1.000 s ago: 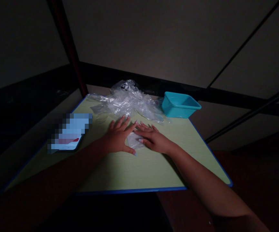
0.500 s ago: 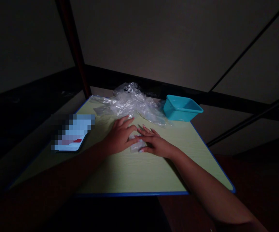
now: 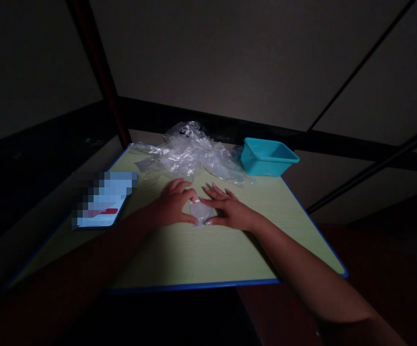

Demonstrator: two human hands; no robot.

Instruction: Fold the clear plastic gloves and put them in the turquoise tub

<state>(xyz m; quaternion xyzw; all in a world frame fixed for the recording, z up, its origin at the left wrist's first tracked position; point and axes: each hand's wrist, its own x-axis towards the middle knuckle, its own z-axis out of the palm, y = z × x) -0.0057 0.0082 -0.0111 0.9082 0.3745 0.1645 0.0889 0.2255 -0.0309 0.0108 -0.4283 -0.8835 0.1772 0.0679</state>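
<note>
A small, flat, folded piece of clear plastic lies on the pale green table between my hands. My left hand rests at its left side, thumb and forefinger apart and touching or nearly touching its edge. On the other side, my right hand lies with its fingers spread, thumb and forefinger on the plastic's right edge. Behind both hands is a loose heap of crumpled clear plastic bags.
A turquoise plastic basket stands at the table's back right corner. Near the left edge lies a phone with a lit, blurred screen. Dark panels rise behind the table, which has a blue rim.
My left hand has drawn back to the left, away from my right fingers, and more of the small plastic piece shows. The whole view has shifted slightly.
</note>
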